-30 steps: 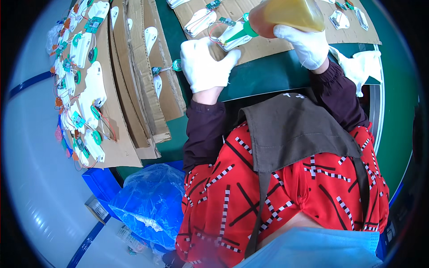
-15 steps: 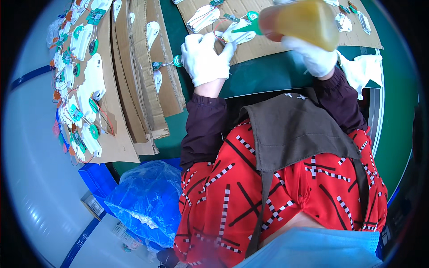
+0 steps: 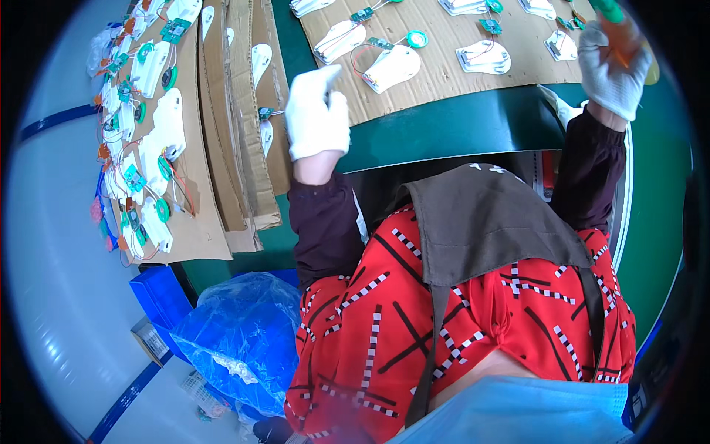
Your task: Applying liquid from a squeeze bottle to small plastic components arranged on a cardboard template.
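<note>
My right hand [image 3: 612, 78], in a white glove, grips a squeeze bottle [image 3: 627, 43] at the far right edge of the cardboard. Its contents look amber, and its green nozzle [image 3: 609, 10] points away from me. My left hand [image 3: 318, 117], also gloved in white, hovers by the near left corner of the cardboard sheet [image 3: 444, 85]. Its index finger and thumb are apart, with nothing visible between them. Closest to it on the sheet is a white plastic shell [image 3: 392, 69] with red wires, a small green circuit board [image 3: 381, 44] and a round green-rimmed part [image 3: 417, 38].
Several similar white shells with boards lie along the sheet. To the left, stacked cardboard sheets [image 3: 244, 148] carry more wired shells [image 3: 170, 122]. A blue bin lined with clear plastic [image 3: 237, 325] stands below them. White cloth [image 3: 563, 107] lies by the green table's [image 3: 451, 122] front edge.
The bottle has swung right and away from the near shell, its nozzle turning from leftward to away from me. My left hand has drawn back slightly left, off the shell.
</note>
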A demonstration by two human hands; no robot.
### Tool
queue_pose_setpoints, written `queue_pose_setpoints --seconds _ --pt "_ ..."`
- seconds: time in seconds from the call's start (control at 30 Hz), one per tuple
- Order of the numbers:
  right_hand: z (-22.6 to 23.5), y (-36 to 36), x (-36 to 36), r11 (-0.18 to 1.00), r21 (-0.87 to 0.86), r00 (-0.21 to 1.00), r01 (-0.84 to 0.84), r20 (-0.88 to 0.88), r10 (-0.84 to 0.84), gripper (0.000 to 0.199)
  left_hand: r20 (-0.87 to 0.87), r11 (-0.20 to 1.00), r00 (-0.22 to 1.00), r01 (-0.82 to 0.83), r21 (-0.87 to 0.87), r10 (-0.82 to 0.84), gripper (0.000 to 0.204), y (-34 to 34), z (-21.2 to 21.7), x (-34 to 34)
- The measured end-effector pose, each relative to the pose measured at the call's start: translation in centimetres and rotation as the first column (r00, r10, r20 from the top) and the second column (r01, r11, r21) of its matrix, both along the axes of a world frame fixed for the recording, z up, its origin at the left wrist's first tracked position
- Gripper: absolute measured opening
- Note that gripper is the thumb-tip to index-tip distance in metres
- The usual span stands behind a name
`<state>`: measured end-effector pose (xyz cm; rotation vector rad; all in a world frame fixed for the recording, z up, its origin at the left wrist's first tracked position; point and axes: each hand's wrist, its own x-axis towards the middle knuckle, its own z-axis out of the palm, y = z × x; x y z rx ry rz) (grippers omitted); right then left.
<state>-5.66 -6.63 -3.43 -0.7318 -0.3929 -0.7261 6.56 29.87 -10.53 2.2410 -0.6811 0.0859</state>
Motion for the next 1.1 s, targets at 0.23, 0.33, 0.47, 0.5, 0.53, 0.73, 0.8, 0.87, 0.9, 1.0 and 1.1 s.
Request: queue_pose_setpoints --seconds 0.23,0.33,0.47,0.5,0.53,0.73,0.8,0.87,0.9,1.0,1.1 --pt "-2.1 4.4 1.8 0.979 0.198 0.957 -0.046 -0.273 0.1 0.039 0.244 0.993 0.964 -0.119 0.026 0.109 0.02 -4.0 0.1 4.8" --pt "-2.1 7.4 3.6 0.974 0.222 0.936 0.042 -0.35 0.04 0.035 0.267 0.963 0.957 -0.17 0.207 0.112 0.02 -4.4 -0.2 5.8" --pt "-2.3 7.8 3.7 0.999 0.029 0.926 0.044 -0.375 -0.03 0.032 0.337 0.906 0.941 -0.163 0.389 0.025 0.021 -4.8 -1.0 6.3" --pt "-2.2 8.1 3.9 0.995 0.073 0.918 0.063 -0.396 -0.029 0.03 0.344 0.906 0.939 -0.16 0.391 0.017 0.021 -4.8 -0.8 6.1" --pt "-2.4 8.0 4.0 0.995 0.074 0.916 0.062 -0.4 -0.027 0.03 0.351 0.906 0.936 -0.158 0.394 0.011 0.022 -4.9 -0.7 5.9" --pt "-3.1 8.4 5.1 0.991 0.111 0.899 0.072 -0.438 -0.016 0.032 0.455 0.911 0.889 -0.229 0.343 0.052 0.018 -5.3 -0.9 5.9" --pt "-3.3 8.2 5.1 0.995 0.078 0.909 -0.066 -0.407 0.092 0.031 0.392 0.966 0.912 -0.201 0.163 0.123 0.017 -5.1 -1.4 6.2" --pt "-2.3 10.1 6.0 1.0 0.002 0.923 0.014 -0.385 -0.012 0.031 0.313 0.984 0.933 -0.178 -0.025 0.176 0.017 -5.3 -2.2 6.7" --pt "-1.7 11.3 6.6 0.994 -0.067 0.93 0.088 -0.352 -0.106 0.03 0.097 0.962 0.963 -0.239 -0.13 0.252 0.018 -5.4 -2.6 7.1" --pt "-2.0 11.4 8.3 0.935 -0.336 0.929 0.112 -0.298 -0.218 0.034 -0.204 0.873 0.938 -0.338 -0.352 0.281 0.02 -5.2 -3.1 7.2" --pt "-0.9 12.4 8.1 0.866 -0.499 0.791 0.026 -0.519 -0.323 0.038 -0.277 0.844 0.927 -0.351 -0.406 0.252 0.02 -5.0 -2.4 6.8"
